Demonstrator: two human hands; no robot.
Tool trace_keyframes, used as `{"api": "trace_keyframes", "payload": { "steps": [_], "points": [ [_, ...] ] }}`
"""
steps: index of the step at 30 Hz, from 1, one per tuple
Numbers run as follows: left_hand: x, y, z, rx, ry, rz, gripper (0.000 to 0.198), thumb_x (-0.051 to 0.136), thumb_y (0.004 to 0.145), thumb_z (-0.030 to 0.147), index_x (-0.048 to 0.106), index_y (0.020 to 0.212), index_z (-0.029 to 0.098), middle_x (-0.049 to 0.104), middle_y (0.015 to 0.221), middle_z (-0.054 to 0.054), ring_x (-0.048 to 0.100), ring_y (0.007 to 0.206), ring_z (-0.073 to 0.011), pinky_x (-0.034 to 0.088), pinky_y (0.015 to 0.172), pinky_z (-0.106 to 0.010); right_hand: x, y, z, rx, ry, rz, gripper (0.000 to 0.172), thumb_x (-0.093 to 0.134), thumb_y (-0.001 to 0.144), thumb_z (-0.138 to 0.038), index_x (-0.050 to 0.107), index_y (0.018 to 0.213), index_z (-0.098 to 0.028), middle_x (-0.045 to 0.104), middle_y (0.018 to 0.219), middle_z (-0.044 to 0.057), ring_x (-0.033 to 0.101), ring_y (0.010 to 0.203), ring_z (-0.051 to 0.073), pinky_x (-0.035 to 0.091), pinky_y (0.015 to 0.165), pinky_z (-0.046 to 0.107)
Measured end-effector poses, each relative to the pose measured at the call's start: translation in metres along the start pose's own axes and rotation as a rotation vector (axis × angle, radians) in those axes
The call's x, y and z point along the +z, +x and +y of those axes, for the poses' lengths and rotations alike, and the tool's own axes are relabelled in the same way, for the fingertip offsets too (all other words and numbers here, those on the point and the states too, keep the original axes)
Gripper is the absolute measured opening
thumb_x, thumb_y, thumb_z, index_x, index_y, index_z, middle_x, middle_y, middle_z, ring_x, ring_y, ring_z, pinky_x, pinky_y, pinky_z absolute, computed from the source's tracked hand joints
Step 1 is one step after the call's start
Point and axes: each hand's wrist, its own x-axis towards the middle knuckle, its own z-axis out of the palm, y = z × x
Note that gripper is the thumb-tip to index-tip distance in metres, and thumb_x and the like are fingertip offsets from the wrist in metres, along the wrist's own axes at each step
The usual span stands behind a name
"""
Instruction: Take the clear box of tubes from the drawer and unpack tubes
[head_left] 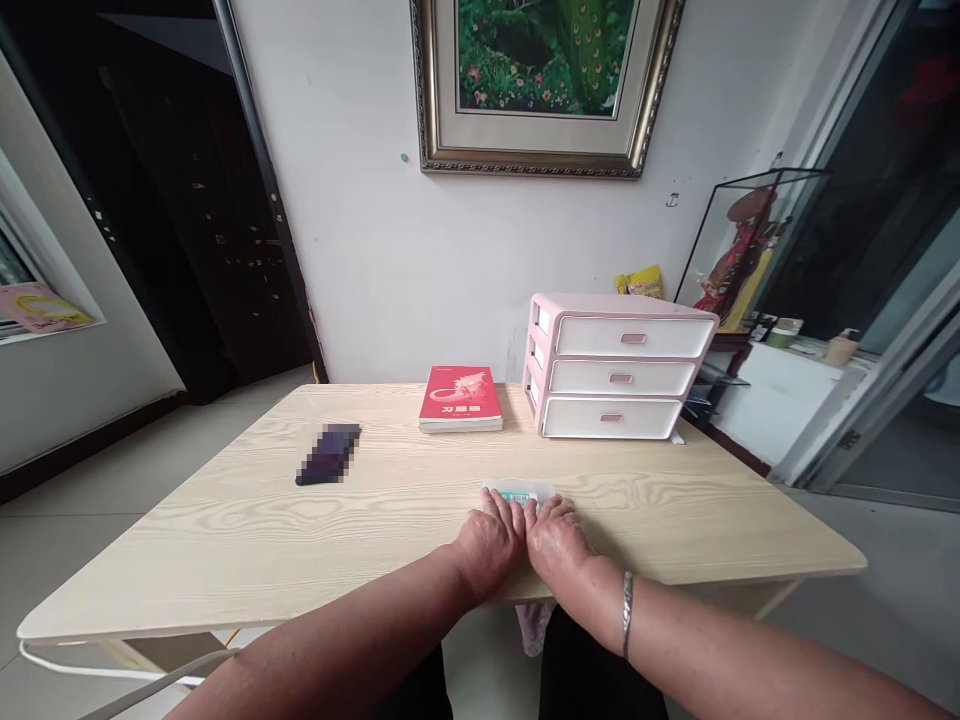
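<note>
A small white packet (519, 493) lies flat on the wooden surface (225, 540) near its front edge, with the left hand (491, 540) and right hand (556, 540) side by side, their fingers pressing flat on it, below the red book (460, 396) and pink drawers (619, 368).

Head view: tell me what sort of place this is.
Probably a room in a home: a light wooden table with a pink drawer unit, a framed peacock picture above, tiled floor.
</note>
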Motion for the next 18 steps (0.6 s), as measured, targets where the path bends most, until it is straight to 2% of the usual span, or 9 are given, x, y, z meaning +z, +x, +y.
{"api": "trace_keyframes", "payload": {
  "steps": [4,7,12,18],
  "points": [
    [-0.002,0.001,0.000,-0.045,-0.026,-0.028,0.050,0.044,0.093,0.011,0.042,0.143,0.005,0.061,0.125,-0.034,0.059,0.114,-0.0530,0.060,0.054,-0.051,-0.005,0.001,0.001,-0.013,-0.050,-0.031,0.043,0.048,0.088,-0.005,0.059,0.129,-0.004,0.065,0.108,0.039,0.072,0.082,0.039,0.055,0.058,0.050],
    [-0.004,0.002,0.000,-0.060,-0.040,-0.028,0.051,0.043,0.093,0.012,0.041,0.144,0.005,0.060,0.125,-0.035,0.057,0.115,-0.0548,0.059,0.052,-0.052,-0.005,0.002,0.000,0.011,-0.020,-0.035,0.042,0.047,0.088,-0.005,0.060,0.128,-0.003,0.065,0.107,0.039,0.072,0.081,0.038,0.054,0.057,0.049],
    [-0.011,0.003,-0.001,-0.019,-0.072,-0.056,0.053,0.044,0.091,0.008,0.043,0.143,0.003,0.060,0.127,-0.033,0.057,0.117,-0.0520,0.059,0.068,-0.058,0.000,0.003,0.004,-0.036,-0.023,-0.028,0.042,0.048,0.088,-0.005,0.059,0.128,-0.002,0.064,0.109,0.039,0.072,0.081,0.036,0.054,0.060,0.047],
    [-0.010,0.006,0.001,-0.031,-0.097,-0.057,0.055,0.045,0.087,0.004,0.044,0.143,0.002,0.061,0.126,-0.033,0.059,0.119,-0.0472,0.051,0.088,-0.065,-0.004,0.001,0.007,-0.071,-0.077,-0.042,0.042,0.043,0.091,-0.006,0.056,0.131,-0.002,0.063,0.112,0.039,0.072,0.088,0.037,0.054,0.062,0.046]
  ]
}}
